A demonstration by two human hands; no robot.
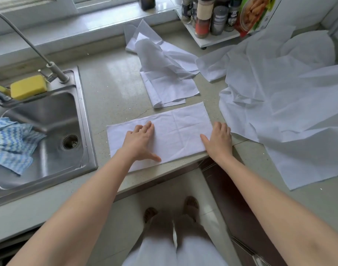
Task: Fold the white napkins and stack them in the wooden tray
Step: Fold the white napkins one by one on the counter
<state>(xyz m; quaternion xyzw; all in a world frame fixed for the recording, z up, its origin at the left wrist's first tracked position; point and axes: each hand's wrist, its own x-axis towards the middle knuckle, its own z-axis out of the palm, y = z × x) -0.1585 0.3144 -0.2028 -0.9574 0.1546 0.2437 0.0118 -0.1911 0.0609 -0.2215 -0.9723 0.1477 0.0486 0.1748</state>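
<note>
A folded white napkin [176,131] lies flat on the desk [110,89], forming a long rectangle at the front edge. The left hand [139,141] rests palm-down on the napkin's left half, fingers straight and thumb spread; it grips nothing. The right hand [219,141] lies palm-down at the napkin's right end, fingers straight, thumb on the cloth; it likewise grips nothing. Just behind the napkin, a loose pile of napkins [164,66] lies crumpled and partly folded. To the right, a larger heap of white cloth [283,96] covers the desk. A steel sink [81,104] sits to the left, holding a blue patterned cloth [10,141]; a yellow sponge [28,87] rests at its rear rim beside the tap [55,70]. Spice jars [208,16] stand on a rack at the rear.
</note>
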